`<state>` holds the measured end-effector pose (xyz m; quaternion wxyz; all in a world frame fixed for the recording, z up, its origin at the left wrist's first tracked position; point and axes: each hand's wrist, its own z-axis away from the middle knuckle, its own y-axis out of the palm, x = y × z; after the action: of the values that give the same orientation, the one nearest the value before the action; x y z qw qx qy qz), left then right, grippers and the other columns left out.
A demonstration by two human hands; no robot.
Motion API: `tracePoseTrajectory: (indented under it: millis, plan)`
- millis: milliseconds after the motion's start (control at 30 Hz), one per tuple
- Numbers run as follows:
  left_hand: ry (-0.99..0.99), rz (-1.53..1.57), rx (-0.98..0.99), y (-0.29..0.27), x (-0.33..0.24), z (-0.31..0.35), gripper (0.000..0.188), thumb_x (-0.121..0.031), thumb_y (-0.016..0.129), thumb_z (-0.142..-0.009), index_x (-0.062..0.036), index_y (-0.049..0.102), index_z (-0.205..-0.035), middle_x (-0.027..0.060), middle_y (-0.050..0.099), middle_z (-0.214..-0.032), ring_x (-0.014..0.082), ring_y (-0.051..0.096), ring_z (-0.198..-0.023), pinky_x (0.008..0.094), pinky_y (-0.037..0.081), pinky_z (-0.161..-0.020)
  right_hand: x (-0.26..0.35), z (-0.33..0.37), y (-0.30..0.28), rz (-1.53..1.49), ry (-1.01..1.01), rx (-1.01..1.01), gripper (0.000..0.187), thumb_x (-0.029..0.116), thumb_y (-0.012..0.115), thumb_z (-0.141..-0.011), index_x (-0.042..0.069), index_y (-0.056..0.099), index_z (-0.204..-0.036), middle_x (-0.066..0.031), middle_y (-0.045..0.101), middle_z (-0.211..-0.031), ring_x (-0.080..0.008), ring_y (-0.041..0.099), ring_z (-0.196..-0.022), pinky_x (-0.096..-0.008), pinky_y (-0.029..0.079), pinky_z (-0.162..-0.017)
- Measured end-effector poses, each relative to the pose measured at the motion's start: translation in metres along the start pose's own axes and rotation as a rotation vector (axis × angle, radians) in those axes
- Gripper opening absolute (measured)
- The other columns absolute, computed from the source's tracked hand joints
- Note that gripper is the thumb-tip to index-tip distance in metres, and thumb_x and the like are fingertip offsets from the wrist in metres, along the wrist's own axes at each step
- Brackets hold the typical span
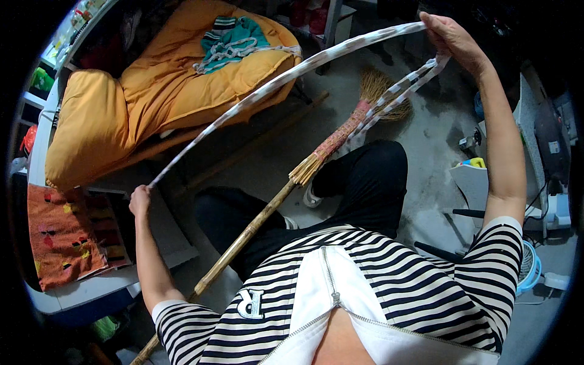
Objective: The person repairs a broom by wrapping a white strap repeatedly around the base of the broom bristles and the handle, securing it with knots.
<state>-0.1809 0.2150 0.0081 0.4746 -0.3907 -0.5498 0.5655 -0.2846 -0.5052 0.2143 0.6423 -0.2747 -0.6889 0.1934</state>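
Observation:
A long white-and-grey patterned cloth strip (292, 79) stretches between my two hands in a shallow arc. At the left, my left hand (140, 201) is closed on one end of it. Up at the far right, my right hand (451, 41) pinches the strip, and a loop hangs from it toward the broom. The straw broom (331, 139) lies slantwise across my lap, its bristles pointing away from me. Pink binding wraps its neck, and a bamboo handle (246, 234) runs down to the lower left. Whether the hanging loop touches the broom, I cannot tell.
An orange padded chair (201, 91) stands at the left, with a teal-and-white cloth (234, 44) on it. An orange patterned towel (64, 234) hangs over a pale edge. A blue-rimmed fan (530, 267) and a grey board (469, 182) are at the right.

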Motion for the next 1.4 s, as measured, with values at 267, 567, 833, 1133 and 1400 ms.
tracePoseTrajectory:
  millis: [267,567,833,1133,1400]
  plan:
    - [1.057,1.326,0.224,-0.131,-0.267,0.102,0.042,-0.031,0.043,-0.092,-0.0006,0.046,-0.121,0.0090,0.051,-0.115,0.0179,0.046,-0.108,0.0289,0.034,-0.093,0.128,-0.023,0.138,0.168,-0.263,0.410,0.033,0.028,0.054,-0.087,0.003,0.057,-0.067,0.0041,0.046,-0.058,-0.0067,0.039,-0.056,-0.0243,0.034,-0.050]
    - [0.930,1.356,0.438,-0.124,-0.293,0.094,0.022,-0.027,0.047,-0.089,-0.0082,0.056,-0.097,-0.0079,0.033,-0.060,0.0035,0.031,-0.049,0.0197,0.028,-0.042,0.089,-0.030,0.124,0.113,-0.147,0.379,0.030,0.028,0.054,-0.086,0.002,0.061,-0.073,0.0033,0.051,-0.061,-0.0059,0.043,-0.057,-0.0232,0.036,-0.051]
    - [0.230,1.417,0.131,-0.090,-0.149,0.000,0.021,-0.025,0.043,-0.090,-0.0107,0.058,-0.095,-0.0082,0.033,-0.057,0.0036,0.030,-0.047,0.0192,0.025,-0.041,-0.011,0.013,0.064,0.192,0.084,0.186,0.031,0.040,0.047,-0.089,0.011,0.059,-0.084,0.0071,0.035,-0.057,-0.0021,0.030,-0.047,-0.0179,0.024,-0.042]
    - [0.193,1.200,-0.172,-0.072,-0.044,-0.026,0.022,-0.020,0.040,-0.091,-0.0069,0.057,-0.085,-0.0031,0.047,-0.062,0.0074,0.041,-0.051,0.0213,0.031,-0.047,-0.025,0.070,0.109,-0.105,0.284,0.215,0.023,0.033,0.050,-0.089,0.011,0.056,-0.094,0.0098,0.038,-0.057,-0.0001,0.029,-0.045,-0.0156,0.023,-0.040]
    - [0.356,0.421,-0.202,0.036,0.053,-0.045,0.022,-0.015,0.040,-0.086,-0.0019,0.057,-0.088,0.0197,0.058,-0.079,0.0343,0.058,-0.077,0.0363,0.043,-0.067,-0.018,0.053,0.166,-0.295,0.311,0.244,0.021,0.028,0.048,-0.090,0.009,0.057,-0.087,0.0078,0.048,-0.061,0.0004,0.034,-0.047,-0.0140,0.025,-0.042]
